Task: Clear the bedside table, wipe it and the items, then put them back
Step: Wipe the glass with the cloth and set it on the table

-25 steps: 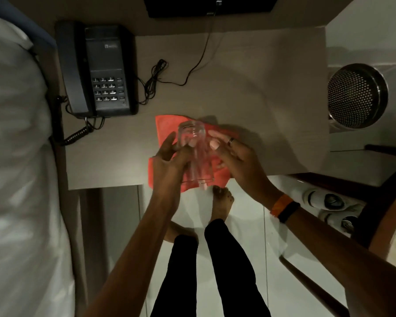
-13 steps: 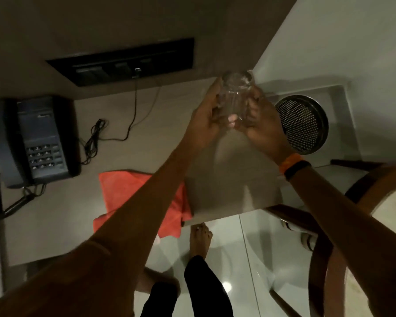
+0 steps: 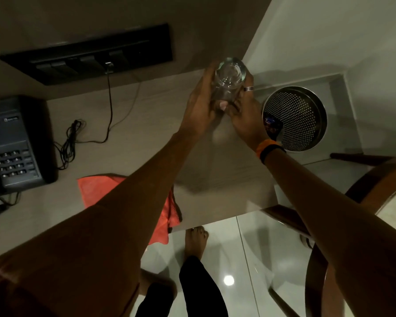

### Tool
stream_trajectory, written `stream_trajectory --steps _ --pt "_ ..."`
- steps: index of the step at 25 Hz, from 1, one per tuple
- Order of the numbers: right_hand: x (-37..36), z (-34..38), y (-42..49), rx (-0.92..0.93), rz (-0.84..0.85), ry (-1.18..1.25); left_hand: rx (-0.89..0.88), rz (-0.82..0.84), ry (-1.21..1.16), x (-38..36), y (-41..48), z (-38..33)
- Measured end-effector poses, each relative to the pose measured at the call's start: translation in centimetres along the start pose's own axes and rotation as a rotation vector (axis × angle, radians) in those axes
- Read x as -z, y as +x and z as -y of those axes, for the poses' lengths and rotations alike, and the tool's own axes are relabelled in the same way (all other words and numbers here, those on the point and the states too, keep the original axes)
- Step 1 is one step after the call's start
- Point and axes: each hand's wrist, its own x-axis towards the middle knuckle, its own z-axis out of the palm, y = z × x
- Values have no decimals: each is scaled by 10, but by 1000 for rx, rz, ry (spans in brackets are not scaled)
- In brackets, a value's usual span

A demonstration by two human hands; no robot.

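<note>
Both hands [image 3: 201,104] grip glass [image 3: 229,81] | wood-grain table [image 3: 226,179] — orange cloth [image 3: 94,188], phone [image 3: 12,147]

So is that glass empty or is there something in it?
Empty: the glass held between left hand and right hand shows clear through, no liquid.

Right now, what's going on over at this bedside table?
A person is holding a clear drinking glass in both bare hands, the left hand and the right hand, above the far right corner of the pale wooden bedside table. An orange cleaning cloth lies on the table's near edge, partly hanging over it. A dark corded telephone sits at the left, and a perforated metal bin stands on the floor to the right.
</note>
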Motion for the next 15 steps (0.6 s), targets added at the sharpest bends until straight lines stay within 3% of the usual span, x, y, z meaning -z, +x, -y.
stream_trajectory --steps 4,9,11,15 --pt "2 9 -5 42 -29 29 28 -8 7 10 -13 -4" --pt "-27 59 -77 170 -354 -293 39 -267 403 40 -106 -3" --pt "-55 85 -107 335 -257 -448 119 -297 521 65 -151 0" --pt "-141 142 -143 600 129 -670 394 -445 761 136 -241 -2"
